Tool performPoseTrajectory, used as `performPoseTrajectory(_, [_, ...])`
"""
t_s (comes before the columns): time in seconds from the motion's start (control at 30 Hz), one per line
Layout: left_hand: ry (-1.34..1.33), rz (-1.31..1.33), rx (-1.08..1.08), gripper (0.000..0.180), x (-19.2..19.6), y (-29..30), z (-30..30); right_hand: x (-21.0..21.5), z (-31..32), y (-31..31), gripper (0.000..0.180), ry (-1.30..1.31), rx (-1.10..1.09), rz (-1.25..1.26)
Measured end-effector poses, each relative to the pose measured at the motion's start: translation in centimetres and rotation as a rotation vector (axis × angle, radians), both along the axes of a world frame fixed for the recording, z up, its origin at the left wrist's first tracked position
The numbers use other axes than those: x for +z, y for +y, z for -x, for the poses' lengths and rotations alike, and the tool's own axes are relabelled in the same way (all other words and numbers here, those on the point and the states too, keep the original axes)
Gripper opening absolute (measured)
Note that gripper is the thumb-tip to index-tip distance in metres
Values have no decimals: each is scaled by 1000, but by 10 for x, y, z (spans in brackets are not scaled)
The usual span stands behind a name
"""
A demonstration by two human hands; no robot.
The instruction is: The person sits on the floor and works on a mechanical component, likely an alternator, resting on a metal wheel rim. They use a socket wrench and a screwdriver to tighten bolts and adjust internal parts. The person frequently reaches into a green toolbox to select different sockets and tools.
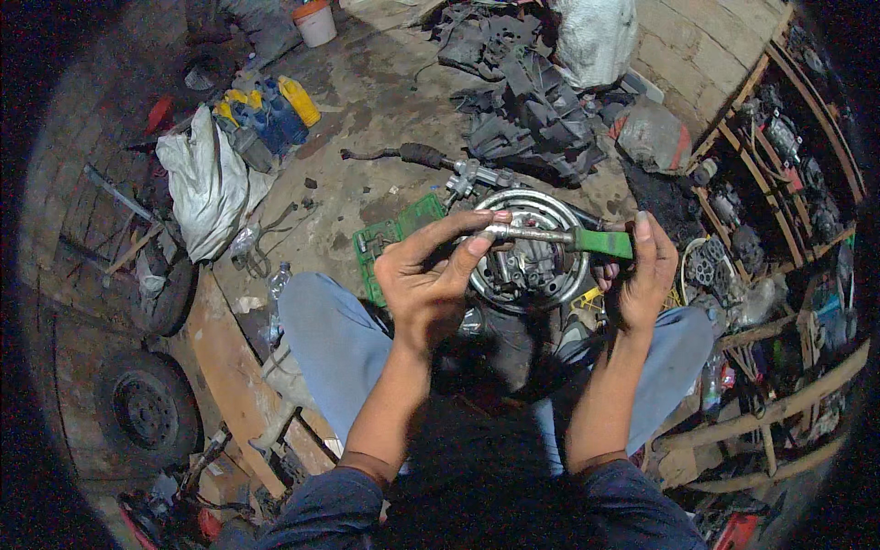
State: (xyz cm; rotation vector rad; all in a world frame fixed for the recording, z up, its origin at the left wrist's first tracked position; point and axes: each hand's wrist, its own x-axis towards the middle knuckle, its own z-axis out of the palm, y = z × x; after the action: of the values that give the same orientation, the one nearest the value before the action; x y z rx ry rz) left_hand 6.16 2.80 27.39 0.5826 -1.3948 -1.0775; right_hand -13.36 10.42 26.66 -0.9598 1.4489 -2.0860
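Between the fingers of both hands lies a screwdriver (pixel 559 238), held almost level above a round metal part (pixel 532 249) on the floor. The left hand (pixel 423 280) grasps the metal shaft near its free end: the thumb and the first fingers (pixel 478 244) close around it, and the tip shows just past the fingertips. The right hand (pixel 642 275) grasps the green handle (pixel 605 243), with the fingers wrapped around its far end and one fingertip lying flat on top. Both hands are clenched on the tool, neither is released.

Just below the fingers of both hands sits the round metal part, a shiny ring with a dark mechanism in its middle. Behind the fingers of the left hand, farther away, a green plastic tray (pixel 394 234) lies flat on the dirty concrete floor (pixel 367 101). Beyond the ring, a long dark rod (pixel 403 154) lies across the floor. Well apart from the left fingers, to the left, are a white sack (pixel 202 183) and some yellow and blue bottles (pixel 270 110). Under the wrists, the person's knees in blue trousers (pixel 335 344) show on both sides.
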Motion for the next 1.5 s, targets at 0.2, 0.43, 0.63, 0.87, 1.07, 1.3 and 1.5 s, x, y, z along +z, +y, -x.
performPoseTrajectory(0.2, [76, -21, -69, 16, 3, 1, 1, -17, 15, -2, 29, 185, -78, 11])
performPoseTrajectory(0.43, [121, -28, -104, 17, 9, 2, 0, -7, 8, 5, 25, 98, 1, 35])
performPoseTrajectory(0.63, [152, -31, -126, 17, 5, 2, 0, -6, 10, 3, 24, 260, -34, 77])
performPoseTrajectory(0.87, [50, 23, -55, 19, 3, -1, -2, -8, 15, 0, 26, 375, 0, 167])
performPoseTrajectory(1.07, [176, -110, -77, 21, 1, 0, 2, -4, 7, 1, 25, 170, 76, 165])
performPoseTrajectory(1.3, [135, -142, -45, 22, 8, 2, 1, -10, 17, 4, 28, 248, 3, 80])
performPoseTrajectory(1.5, [152, -267, -63, 22, 12, 2, 3, -14, 19, 2, 33, 256, -117, 6])
